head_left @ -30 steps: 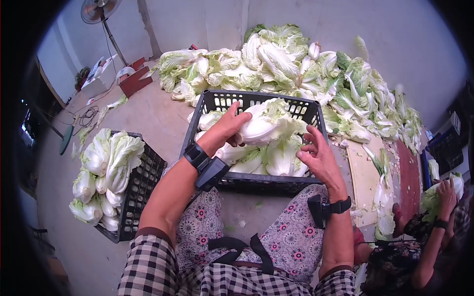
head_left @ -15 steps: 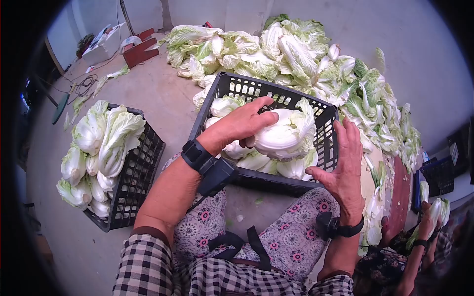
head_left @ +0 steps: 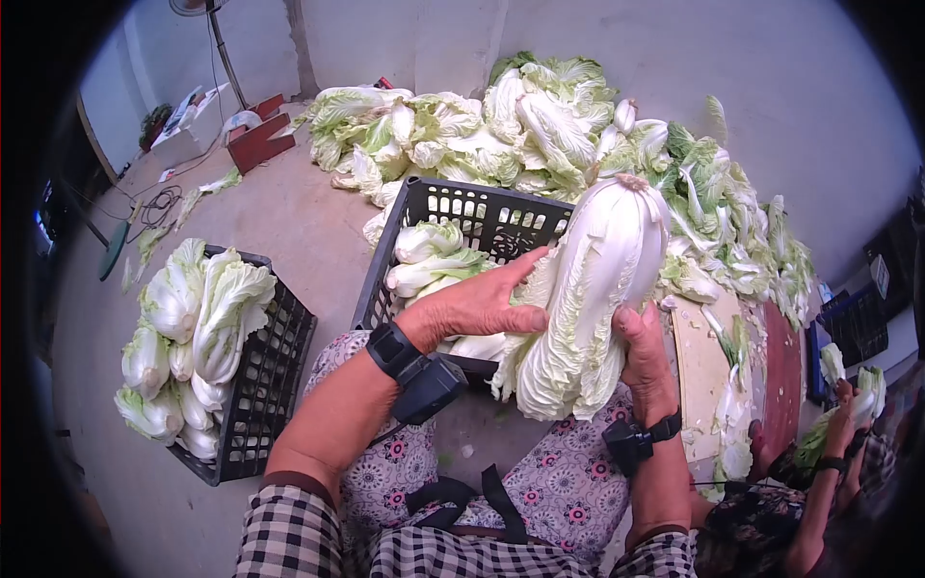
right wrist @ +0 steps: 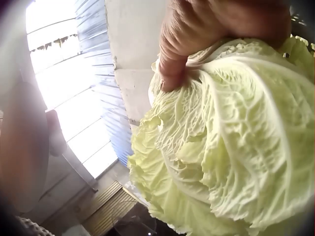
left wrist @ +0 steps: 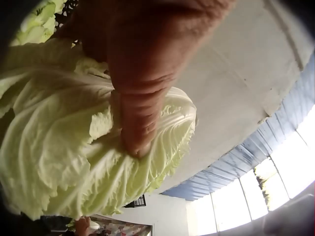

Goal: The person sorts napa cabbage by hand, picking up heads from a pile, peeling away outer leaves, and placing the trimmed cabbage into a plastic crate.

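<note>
Left hand (head_left: 479, 306): spread, thumb touching napa cabbage (head_left: 599, 279)
Right hand (head_left: 649, 364): grips it, fingers hidden from me
Crate (head_left: 518, 227): beyond both, partly covered

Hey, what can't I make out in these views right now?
- Right hand's fingers: behind the held cabbage in the head view.
- How many cabbages the middle crate holds: the held cabbage and left hand cover part of it, head view.
- Fan: top cut off by the head view's upper edge.
- Beyond the bright windows: lost in glare, both wrist views.
</note>
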Available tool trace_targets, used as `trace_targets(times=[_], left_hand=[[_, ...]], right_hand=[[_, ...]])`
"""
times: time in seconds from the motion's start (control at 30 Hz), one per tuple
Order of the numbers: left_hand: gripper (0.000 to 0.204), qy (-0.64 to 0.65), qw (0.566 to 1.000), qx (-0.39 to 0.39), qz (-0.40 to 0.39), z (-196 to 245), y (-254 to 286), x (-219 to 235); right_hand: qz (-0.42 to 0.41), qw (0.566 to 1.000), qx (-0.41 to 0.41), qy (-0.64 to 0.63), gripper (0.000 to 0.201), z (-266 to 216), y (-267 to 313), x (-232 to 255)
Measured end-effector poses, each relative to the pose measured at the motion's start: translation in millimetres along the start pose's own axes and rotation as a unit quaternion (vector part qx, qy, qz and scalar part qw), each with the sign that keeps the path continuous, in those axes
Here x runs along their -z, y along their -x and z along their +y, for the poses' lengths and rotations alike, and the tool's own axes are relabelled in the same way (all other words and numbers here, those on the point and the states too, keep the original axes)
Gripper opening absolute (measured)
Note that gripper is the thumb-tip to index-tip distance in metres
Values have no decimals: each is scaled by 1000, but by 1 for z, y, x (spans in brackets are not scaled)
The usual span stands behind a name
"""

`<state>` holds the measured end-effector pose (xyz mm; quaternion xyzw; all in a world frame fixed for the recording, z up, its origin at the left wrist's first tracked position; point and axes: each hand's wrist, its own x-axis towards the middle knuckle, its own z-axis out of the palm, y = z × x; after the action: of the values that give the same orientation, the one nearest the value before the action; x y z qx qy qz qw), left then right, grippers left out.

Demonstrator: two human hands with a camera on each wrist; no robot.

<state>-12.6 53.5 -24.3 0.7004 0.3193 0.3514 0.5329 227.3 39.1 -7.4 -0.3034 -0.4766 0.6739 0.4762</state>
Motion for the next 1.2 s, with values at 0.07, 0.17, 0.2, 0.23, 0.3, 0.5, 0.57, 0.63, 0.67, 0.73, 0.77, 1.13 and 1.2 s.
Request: trace_targets(times=[0.07,0.17,0.2,0.23,0.3,0.5,0.57,0.63,0.67,0.73,0.77,1.13,1.2], left_hand=[[89,56,996,1,-73,18,-4,-18],[75,144,988,50,-12,17,-2,-20],[74,195,978,73,4,18,-2,-21],[72,236,968,87,29,16,-3,-21],[72,246,965,74,56,13,-6,-20],[70,149,980,64,120,23,-4,-19],[71,116,984,44,125,21,-5,-19],[71,96,986,32,129,22,-5,-21],[69,88,987,18,132,21,-5,-21],[65,72,988,-9,138,19,-5,-22],[66,43,989,-15,137,19,-5,-21],[71,0,990,-24,138,18,-4,-25],[71,-41,987,-20,151,16,-4,-29]], right_hand=[[-25,999,-18,29,79,5,-2,4],[-3,998,-18,60,92,7,0,0],[14,997,-10,69,97,7,1,-2],[23,996,17,88,103,7,1,-2],[39,988,77,128,115,8,-2,-1],[-19,977,18,211,132,26,14,0],[-31,978,14,208,132,31,15,-1],[-21,980,25,194,129,30,16,-7],[-19,982,31,187,127,30,15,-10],[2,980,43,195,114,33,14,-13],[6,975,33,220,110,32,14,-13],[-8,975,40,220,93,31,14,-17],[-53,963,102,243,93,48,6,-14]])
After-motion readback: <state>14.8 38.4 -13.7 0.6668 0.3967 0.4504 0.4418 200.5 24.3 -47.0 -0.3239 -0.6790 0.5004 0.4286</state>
